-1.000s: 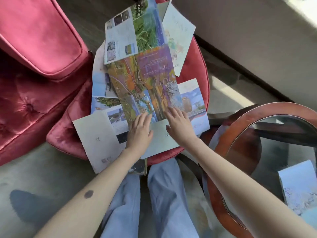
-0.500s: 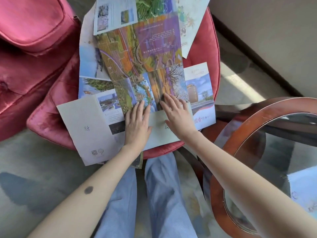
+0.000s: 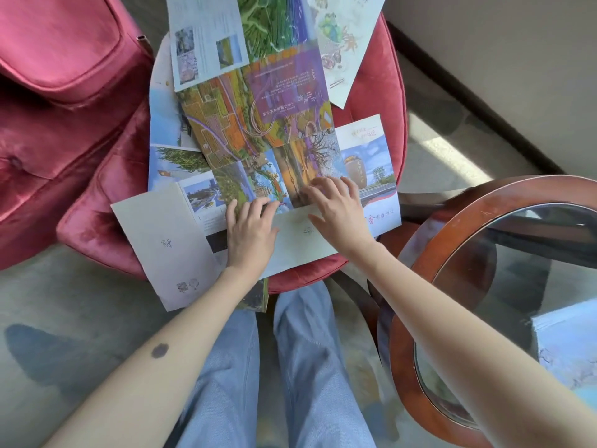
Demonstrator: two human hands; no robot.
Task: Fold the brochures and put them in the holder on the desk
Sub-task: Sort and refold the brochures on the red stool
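Over the last second the left hand (image 3: pixel 250 229) has gone from lying flat to bending its fingers at the near edge of the colourful brochure (image 3: pixel 258 124). That brochure lies open on top of the pile in the middle of the red stool (image 3: pixel 382 101). Whether the left hand has pinched the edge or only touches it, I cannot tell. The right hand (image 3: pixel 336 210) has stayed spread and flat, pressing the same sheet down just beside the left hand. None of the papers has shifted. This looks like the start of a fold, with the near edge about to be lifted towards the far side of the stool. To the right of the stool, another brochure (image 3: pixel 568 350) lies on the glass counter (image 3: pixel 429 250). No holder is in view.
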